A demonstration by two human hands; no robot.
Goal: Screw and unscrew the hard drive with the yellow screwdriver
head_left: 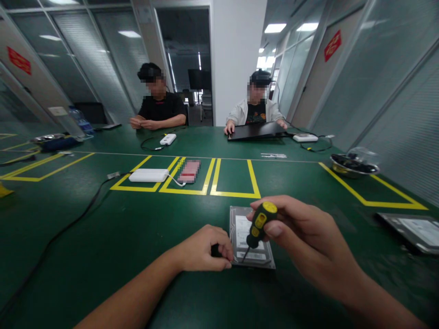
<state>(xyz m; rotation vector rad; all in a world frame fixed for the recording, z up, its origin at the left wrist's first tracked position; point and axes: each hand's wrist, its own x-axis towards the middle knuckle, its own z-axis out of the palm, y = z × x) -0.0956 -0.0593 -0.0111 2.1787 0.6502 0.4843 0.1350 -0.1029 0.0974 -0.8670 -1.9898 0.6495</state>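
A silver hard drive [252, 214] with a white label lies flat on the green table, just in front of me. My right hand [305, 237] grips a yellow and black screwdriver [259, 224]; its tip points down at the drive's near left corner. My left hand [206, 249] rests curled on the table at the drive's left edge, fingers touching that corner, with a small dark object partly hidden under the fingers.
A second hard drive [416, 230] lies at the right. A metal bowl [355, 165] stands farther right. A white power bank [149, 175] and a phone [189, 171] sit inside yellow taped boxes. Two people sit at the far side, one with a black laptop [257, 131].
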